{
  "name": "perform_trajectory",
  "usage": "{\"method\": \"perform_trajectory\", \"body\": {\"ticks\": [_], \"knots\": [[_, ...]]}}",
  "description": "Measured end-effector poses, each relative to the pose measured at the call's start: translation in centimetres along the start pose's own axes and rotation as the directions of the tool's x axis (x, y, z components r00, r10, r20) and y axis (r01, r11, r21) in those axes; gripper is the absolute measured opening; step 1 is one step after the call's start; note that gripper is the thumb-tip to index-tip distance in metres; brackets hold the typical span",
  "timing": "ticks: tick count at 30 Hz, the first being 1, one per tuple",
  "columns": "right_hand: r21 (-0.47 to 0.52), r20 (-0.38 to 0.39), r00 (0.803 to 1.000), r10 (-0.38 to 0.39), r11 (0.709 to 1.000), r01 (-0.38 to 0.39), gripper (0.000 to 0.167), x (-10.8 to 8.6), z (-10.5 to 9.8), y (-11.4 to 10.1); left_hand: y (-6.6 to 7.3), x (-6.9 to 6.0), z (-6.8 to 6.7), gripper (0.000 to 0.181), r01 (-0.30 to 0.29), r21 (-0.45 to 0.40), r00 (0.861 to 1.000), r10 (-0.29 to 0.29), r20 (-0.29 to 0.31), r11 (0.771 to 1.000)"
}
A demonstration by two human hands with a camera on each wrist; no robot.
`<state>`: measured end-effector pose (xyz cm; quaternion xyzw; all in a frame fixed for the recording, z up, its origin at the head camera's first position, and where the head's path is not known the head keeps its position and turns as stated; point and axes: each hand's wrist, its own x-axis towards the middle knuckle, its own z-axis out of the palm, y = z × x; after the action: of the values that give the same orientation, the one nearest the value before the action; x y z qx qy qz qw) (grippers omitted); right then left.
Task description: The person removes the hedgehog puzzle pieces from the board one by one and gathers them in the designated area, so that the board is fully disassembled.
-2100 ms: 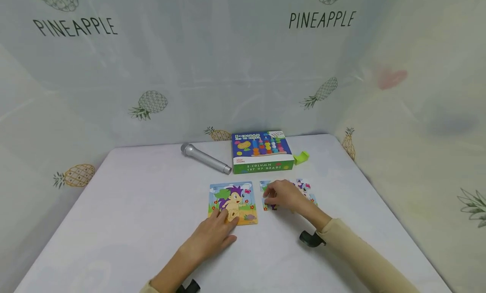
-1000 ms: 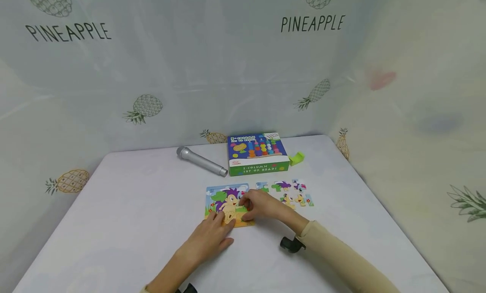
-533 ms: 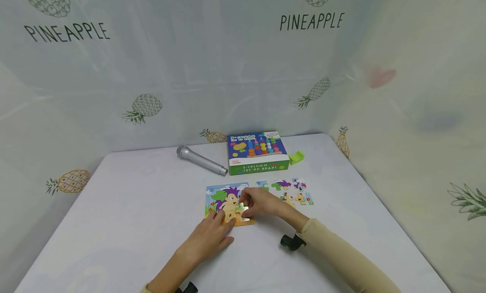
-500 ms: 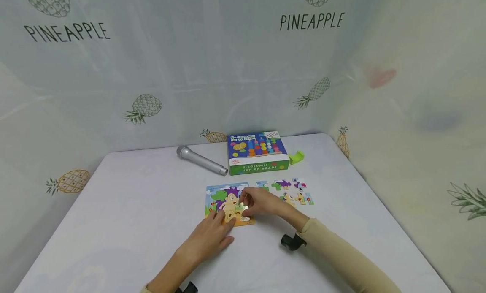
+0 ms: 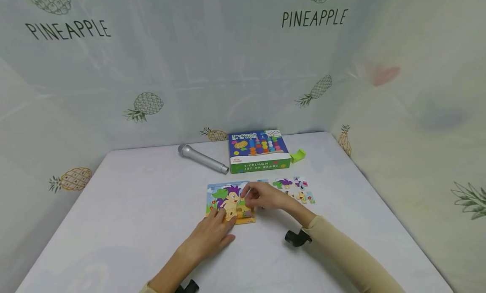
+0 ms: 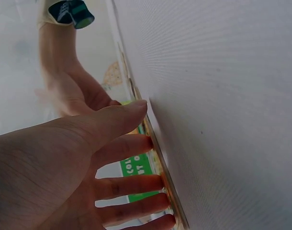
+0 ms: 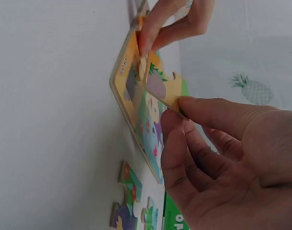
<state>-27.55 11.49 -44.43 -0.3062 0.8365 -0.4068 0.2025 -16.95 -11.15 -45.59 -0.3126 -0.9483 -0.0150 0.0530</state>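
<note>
A jigsaw puzzle board point(image 5: 249, 220) with a purple-spined hedgehog picture lies flat on the table. My left hand point(image 5: 211, 233) rests on its lower left edge, fingers stretched out over the picture. Above the board's right side, my right hand point(image 5: 268, 196) pinches a puzzle piece point(image 7: 161, 85) between thumb and fingers. That piece is yellow with a grey-purple shape and a bit of green, and it is tilted in the right wrist view. Loose puzzle pieces point(image 5: 302, 183) lie right of the board, some partly hidden by my right hand and forearm.
Behind the board stands a blue and green bead-set box point(image 5: 260, 153). To its left lies a silver toy microphone point(image 5: 203, 158), to its right a small lime-green object point(image 5: 298, 155). A pineapple-print curtain point(image 5: 182, 73) hangs behind the white table point(image 5: 144, 191).
My right hand has moved left from the loose pieces to the board, bringing a puzzle piece. In the last half second it has shifted slightly up. My left hand has stayed in place.
</note>
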Motion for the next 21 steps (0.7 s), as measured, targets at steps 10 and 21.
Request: {"method": "perform_trajectory", "body": {"ticks": [10, 21], "knots": [[0.024, -0.012, 1.0, -0.015, 1.0, 0.015, 0.021, -2.4, -2.2, 0.8, 0.0, 0.0, 0.0, 0.047, 0.019, -0.012, 1.0, -0.019, 0.022, 1.0], [0.023, -0.026, 0.997, 0.077, 0.997, -0.076, 0.024, -8.4, -6.2, 4.8, 0.1, 0.0, 0.1, 0.047, 0.009, 0.004, 1.0, -0.009, -0.003, 1.0]]}}
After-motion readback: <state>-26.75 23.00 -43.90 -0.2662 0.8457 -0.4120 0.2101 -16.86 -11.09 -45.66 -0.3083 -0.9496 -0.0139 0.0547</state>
